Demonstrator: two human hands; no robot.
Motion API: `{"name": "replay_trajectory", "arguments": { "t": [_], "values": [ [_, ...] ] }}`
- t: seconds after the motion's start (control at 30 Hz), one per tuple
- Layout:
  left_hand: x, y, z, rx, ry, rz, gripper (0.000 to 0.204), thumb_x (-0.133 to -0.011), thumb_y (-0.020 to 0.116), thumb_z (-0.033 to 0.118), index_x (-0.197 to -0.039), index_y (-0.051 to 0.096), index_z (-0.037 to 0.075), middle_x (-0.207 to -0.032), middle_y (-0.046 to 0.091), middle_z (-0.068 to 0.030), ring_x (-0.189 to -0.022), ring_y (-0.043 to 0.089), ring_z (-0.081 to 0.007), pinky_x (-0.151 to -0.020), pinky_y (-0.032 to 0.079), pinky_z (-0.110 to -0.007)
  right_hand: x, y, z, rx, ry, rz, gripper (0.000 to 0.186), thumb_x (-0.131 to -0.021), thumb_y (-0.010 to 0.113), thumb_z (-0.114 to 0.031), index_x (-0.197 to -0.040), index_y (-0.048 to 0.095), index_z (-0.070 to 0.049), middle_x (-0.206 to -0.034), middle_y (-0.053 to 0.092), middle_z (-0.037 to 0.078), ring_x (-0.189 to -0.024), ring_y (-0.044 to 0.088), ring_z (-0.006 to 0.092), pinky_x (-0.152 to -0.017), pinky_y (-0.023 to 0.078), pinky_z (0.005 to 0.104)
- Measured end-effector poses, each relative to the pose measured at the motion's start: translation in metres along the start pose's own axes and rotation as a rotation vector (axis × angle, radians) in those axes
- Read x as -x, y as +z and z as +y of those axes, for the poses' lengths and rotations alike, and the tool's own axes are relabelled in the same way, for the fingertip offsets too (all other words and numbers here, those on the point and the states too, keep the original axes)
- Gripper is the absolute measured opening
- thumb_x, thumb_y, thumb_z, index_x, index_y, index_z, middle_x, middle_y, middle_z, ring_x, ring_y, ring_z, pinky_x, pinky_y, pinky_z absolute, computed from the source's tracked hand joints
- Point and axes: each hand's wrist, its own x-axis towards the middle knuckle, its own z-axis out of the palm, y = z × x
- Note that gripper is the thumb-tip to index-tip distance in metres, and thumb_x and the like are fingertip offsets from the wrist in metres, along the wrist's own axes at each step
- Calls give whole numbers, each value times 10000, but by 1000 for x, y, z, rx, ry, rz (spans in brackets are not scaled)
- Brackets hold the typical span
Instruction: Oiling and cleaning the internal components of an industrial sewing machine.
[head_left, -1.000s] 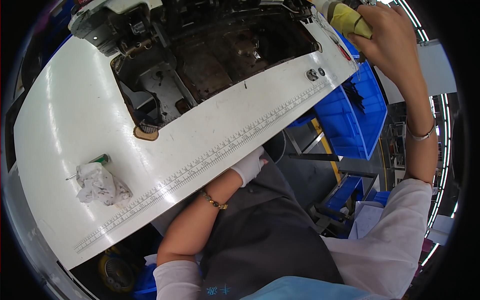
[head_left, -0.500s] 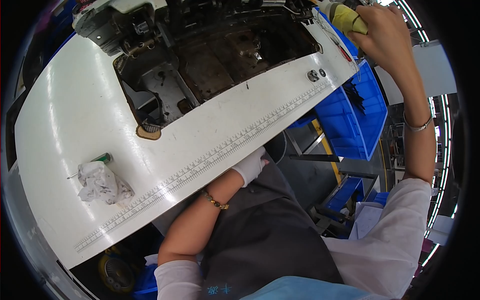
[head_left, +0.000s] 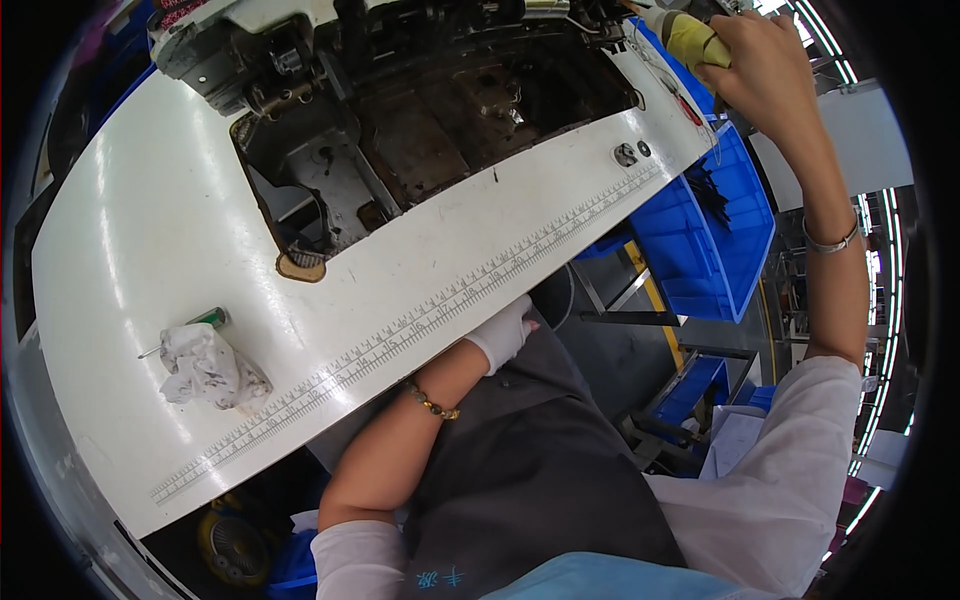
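Note:
At the upper right, my right hand (head_left: 760, 75) is closed on a yellow cloth-wrapped object (head_left: 692, 42) beside the dark sewing machine head (head_left: 290, 60). My left hand (head_left: 505, 335), in a white glove, is low against the front edge of the white table (head_left: 130, 220); its fingers are mostly hidden, so their grip cannot be made out. The table has a printed ruler and an oily opening (head_left: 420, 130) below the machine. A crumpled white tissue (head_left: 210, 370) lies beside a green-handled screwdriver (head_left: 210, 319) on the left, and small metal parts (head_left: 626, 154) sit near the right end.
Blue bins (head_left: 700, 260) with dark pieces stand off the table's right end on metal stands, with more blue containers below. A yellow fan (head_left: 225, 540) is under the table at the lower left. A red-handled tool (head_left: 686, 108) hangs at the table's right end.
My right hand and forearm have shifted slightly left, still holding the yellow-wrapped object. The table appears a few pixels further right in the view. My left hand has barely moved.

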Motion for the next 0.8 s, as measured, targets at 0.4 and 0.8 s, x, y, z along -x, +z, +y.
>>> {"name": "replay_trajectory", "arguments": {
  "t": [0.4,0.8],
  "values": [
    [-3,8,-7,140,12,311,245,-816,656,226,-974,635,40,-927,649,-125,-877,614,-253,-803,481,-346,9,-15,-7,-59,3,-39,221,-614,684,-190,-742,618,-23,-689,561,130,-724,535,289,-775,384,376],
    [-12,15,-21,124,61,466,387,-804,690,233,-1146,597,79,-1036,651,-91,-979,606,-234,-868,465,-351,4,-16,-6,-51,-24,-26,206,-579,667,-159,-716,607,-17,-680,566,136,-729,544,286,-754,384,371]
  ]
}}
